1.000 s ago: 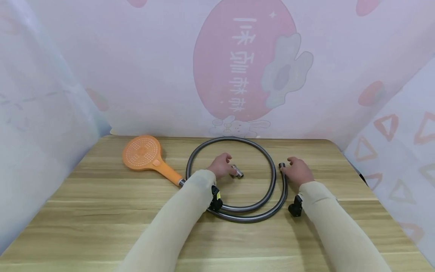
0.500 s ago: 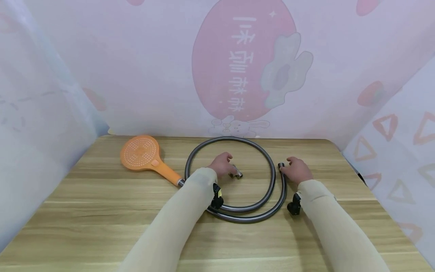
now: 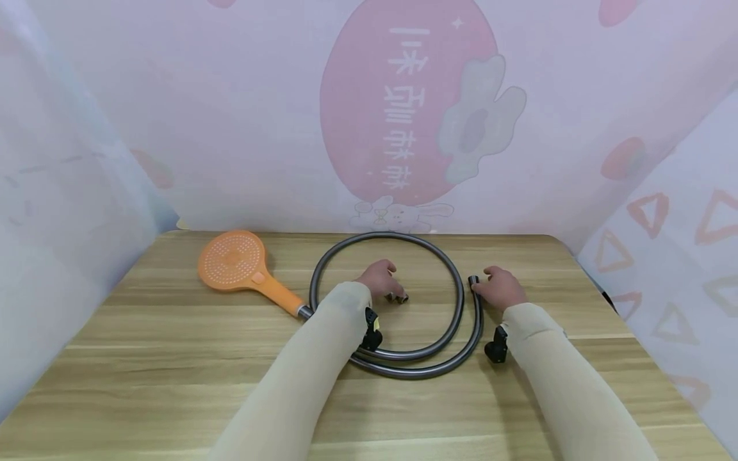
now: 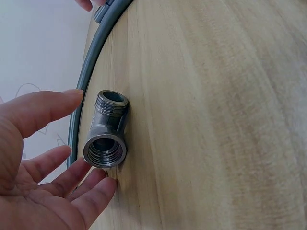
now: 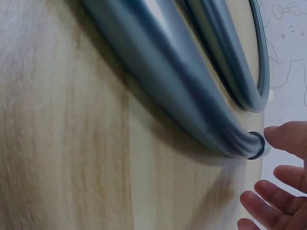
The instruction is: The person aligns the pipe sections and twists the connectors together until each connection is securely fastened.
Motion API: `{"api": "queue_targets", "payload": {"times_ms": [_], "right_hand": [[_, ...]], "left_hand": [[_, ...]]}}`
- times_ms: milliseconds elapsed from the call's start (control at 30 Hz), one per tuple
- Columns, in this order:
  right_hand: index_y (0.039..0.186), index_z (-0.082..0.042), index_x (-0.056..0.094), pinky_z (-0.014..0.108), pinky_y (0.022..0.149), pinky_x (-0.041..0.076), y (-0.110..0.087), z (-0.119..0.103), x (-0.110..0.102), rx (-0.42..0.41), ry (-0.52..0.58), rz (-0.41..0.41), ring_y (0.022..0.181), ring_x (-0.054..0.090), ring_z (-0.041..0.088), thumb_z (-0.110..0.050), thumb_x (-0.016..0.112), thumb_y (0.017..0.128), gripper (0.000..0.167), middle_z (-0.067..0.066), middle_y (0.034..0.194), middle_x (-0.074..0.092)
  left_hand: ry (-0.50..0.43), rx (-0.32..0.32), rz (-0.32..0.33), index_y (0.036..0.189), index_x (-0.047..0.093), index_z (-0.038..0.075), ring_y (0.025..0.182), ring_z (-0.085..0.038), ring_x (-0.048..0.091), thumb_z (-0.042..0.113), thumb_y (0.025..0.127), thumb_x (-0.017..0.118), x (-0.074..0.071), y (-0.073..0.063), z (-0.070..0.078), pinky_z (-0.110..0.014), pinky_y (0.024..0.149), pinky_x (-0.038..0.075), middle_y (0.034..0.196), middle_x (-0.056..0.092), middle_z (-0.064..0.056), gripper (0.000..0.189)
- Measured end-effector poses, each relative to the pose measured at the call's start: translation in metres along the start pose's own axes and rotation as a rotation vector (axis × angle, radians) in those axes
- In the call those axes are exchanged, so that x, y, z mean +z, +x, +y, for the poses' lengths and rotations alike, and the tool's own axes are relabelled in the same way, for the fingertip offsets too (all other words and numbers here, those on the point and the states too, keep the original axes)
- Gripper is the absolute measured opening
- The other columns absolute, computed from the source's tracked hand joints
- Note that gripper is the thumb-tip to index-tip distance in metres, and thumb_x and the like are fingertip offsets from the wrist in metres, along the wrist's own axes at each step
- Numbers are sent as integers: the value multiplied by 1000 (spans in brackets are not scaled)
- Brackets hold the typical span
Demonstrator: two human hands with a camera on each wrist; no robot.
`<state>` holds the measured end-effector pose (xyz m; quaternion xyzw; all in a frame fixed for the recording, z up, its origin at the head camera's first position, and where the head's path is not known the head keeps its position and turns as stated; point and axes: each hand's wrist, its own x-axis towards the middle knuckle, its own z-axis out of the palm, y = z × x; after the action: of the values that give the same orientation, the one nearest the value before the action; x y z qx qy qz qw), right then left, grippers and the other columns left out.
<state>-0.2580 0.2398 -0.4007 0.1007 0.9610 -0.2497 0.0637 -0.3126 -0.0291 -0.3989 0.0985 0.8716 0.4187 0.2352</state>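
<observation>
A metal tee pipe fitting [image 4: 106,129] with threaded ends lies on the wooden table inside the hose loop. My left hand [image 3: 380,279] is right at it, thumb apart from the metal and fingertips by its lower edge in the left wrist view; from the head the hand covers most of it. A grey shower hose [image 3: 461,291] is coiled on the table. Beside its free end [image 3: 474,282] is my right hand [image 3: 503,289], with thumb and fingers spread in the right wrist view. The hose's other end joins an orange shower head [image 3: 233,261].
The shower head lies at the back left of the wooden table [image 3: 173,358], its handle pointing to the coil. A printed cloth backdrop [image 3: 259,128] rises along the table's far edge, with further cloth at both sides. Part of the hose passes under my left forearm.
My left hand has shifted slightly right over the fitting and covers more of it. The right hand stays beside the hose end. The whole head view has drifted a little.
</observation>
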Motion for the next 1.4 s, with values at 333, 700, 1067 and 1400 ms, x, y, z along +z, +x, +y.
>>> {"api": "queue_targets", "payload": {"times_ms": [333, 700, 1067, 1400], "right_hand": [[138, 11, 40, 53, 98, 41, 2, 4, 0, 28, 1, -34, 120, 49, 45, -26, 57, 94, 60, 33, 133, 48], [136, 13, 41, 53, 101, 39, 5, 4, 2, 50, 2, -59, 122, 47, 45, -26, 58, 94, 60, 32, 134, 48], [135, 14, 43, 53, 99, 42, 3, 1, 6, 35, -1, -68, 117, 52, 44, -28, 58, 92, 62, 32, 132, 50], [131, 15, 46, 49, 92, 46, 2, -4, 8, 39, -7, -54, 104, 60, 38, -24, 58, 92, 56, 32, 125, 54]], "left_hand": [[7, -29, 4, 132, 48, 0, 109, -27, 54, 11, 78, 79, 1, -2, 1, -40, 93, 46, 127, 53, -15, 62], [37, -27, -21, 130, 51, 1, 104, -25, 55, 6, 78, 77, 4, 3, -3, -37, 89, 46, 122, 57, -14, 59], [103, -9, -19, 126, 56, 0, 103, -24, 55, 1, 78, 76, 7, 2, -3, -34, 88, 47, 122, 57, -14, 52], [176, 2, -14, 124, 59, 0, 99, -22, 55, 2, 76, 78, 11, 12, -7, -32, 84, 49, 122, 59, -14, 52]]}}
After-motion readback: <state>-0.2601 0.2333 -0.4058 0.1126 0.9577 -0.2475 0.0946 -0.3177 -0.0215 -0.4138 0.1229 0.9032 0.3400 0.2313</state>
